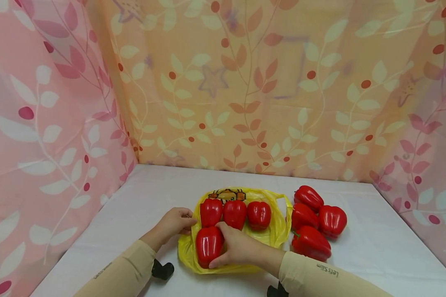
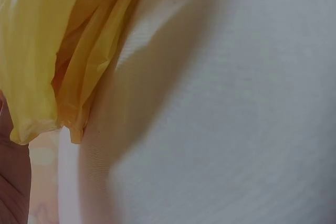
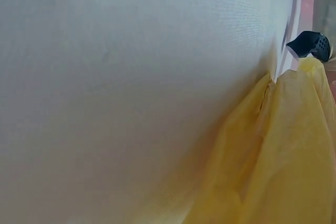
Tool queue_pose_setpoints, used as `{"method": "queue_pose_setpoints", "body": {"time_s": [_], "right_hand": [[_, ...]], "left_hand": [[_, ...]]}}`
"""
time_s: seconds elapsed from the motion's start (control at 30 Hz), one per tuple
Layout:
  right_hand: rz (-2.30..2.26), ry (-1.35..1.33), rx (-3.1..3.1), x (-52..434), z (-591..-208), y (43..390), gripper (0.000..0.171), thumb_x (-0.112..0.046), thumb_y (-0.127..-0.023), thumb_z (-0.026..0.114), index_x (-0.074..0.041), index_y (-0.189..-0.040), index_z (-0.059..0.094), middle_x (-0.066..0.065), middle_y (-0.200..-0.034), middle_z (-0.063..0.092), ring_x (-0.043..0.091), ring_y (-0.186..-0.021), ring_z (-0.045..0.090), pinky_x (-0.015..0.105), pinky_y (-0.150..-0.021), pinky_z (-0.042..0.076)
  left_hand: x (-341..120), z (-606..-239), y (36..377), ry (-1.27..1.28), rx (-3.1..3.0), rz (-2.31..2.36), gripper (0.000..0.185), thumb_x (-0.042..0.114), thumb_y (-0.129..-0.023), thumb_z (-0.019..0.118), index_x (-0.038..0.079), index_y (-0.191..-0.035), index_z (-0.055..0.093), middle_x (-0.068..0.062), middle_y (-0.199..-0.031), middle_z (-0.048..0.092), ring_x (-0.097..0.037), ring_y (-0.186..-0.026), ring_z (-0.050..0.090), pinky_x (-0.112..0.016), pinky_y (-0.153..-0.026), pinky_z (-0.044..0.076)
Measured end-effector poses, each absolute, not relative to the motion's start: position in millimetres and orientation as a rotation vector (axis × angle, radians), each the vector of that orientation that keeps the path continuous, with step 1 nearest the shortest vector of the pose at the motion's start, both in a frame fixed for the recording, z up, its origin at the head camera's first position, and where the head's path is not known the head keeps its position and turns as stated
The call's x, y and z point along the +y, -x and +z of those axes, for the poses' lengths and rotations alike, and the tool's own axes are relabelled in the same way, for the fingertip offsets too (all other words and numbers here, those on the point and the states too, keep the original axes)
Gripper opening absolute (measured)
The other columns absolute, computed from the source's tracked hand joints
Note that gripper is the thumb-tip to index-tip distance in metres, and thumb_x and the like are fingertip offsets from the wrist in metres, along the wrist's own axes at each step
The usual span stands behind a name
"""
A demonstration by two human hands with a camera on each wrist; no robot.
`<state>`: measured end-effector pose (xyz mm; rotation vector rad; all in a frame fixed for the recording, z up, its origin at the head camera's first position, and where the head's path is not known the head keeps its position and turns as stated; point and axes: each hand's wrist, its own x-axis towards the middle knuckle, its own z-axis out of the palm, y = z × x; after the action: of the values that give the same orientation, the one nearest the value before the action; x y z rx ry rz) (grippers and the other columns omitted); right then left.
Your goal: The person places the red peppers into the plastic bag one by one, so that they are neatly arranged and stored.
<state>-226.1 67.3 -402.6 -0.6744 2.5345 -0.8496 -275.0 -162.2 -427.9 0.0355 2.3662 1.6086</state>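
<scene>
A yellow plastic bag (image 1: 263, 236) lies spread on the table with its mouth upward, in the middle of the head view. Three red bell peppers stand in a row along its back, the left one (image 1: 210, 212) nearest my left hand (image 1: 172, 225). That hand pinches the bag's left edge with bent fingers. My right hand (image 1: 241, 250) grips a fourth red bell pepper (image 1: 207, 246) at the bag's front left, thumb and fingers on its right side. In the left wrist view, yellow folds (image 2: 31, 51) hang beside part of my hand (image 2: 14, 179).
Several more red bell peppers, one with a green stem (image 1: 312, 244), lie clustered right of the bag on the white table (image 1: 160, 185). Patterned curtains (image 1: 245, 90) enclose the back and sides. A black wrist-worn piece (image 1: 162, 270) shows below my left sleeve.
</scene>
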Motion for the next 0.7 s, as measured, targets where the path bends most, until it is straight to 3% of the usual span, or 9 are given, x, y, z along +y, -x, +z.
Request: {"method": "queue_pose_setpoints", "body": {"time_s": [0.7], "right_hand": [[-0.969,0.676,2.468,74.7,-406.2,229.7,0.097,-0.047,-0.058,0.081,-0.024,-0.137,0.03,-0.007,-0.124,0.048,0.016,-0.114,0.048,0.038,-0.084,0.049]], "left_hand": [[-165.3,-429.2,276.1,-0.006,2.364,1.602,0.021,0.024,-0.082,0.068,0.006,-0.089,0.064,-0.006,-0.08,0.063,-0.019,-0.068,0.058,-0.029,-0.065,0.054]]}}
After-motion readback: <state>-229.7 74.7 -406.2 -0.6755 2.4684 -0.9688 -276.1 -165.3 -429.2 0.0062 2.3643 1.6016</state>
